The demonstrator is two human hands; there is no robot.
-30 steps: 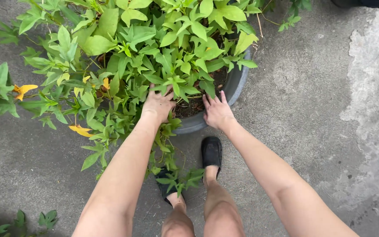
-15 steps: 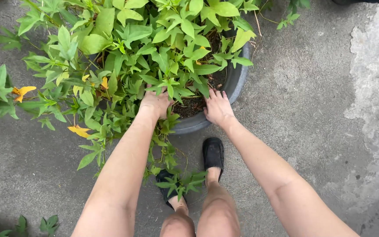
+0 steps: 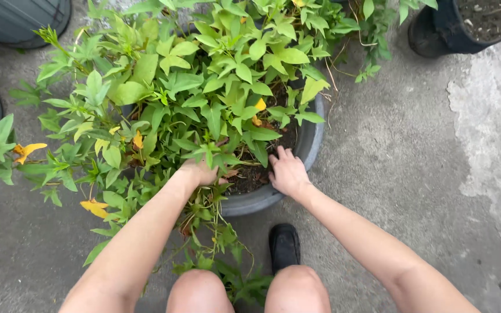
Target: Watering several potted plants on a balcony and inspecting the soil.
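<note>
Camera has dipped closer and both hands are deeper in than a second ago. My left hand is now half buried under the leafy vine, so I can't tell if it's closed on a stem. My right hand lies flat and spread on the soil, holding nothing, just inside the grey pot's rim. Looks like I'm working toward the stems' base.

Both bare arms stretched forward; left hand partly hidden, state unclear; right hand flat, fingers spread.
</note>
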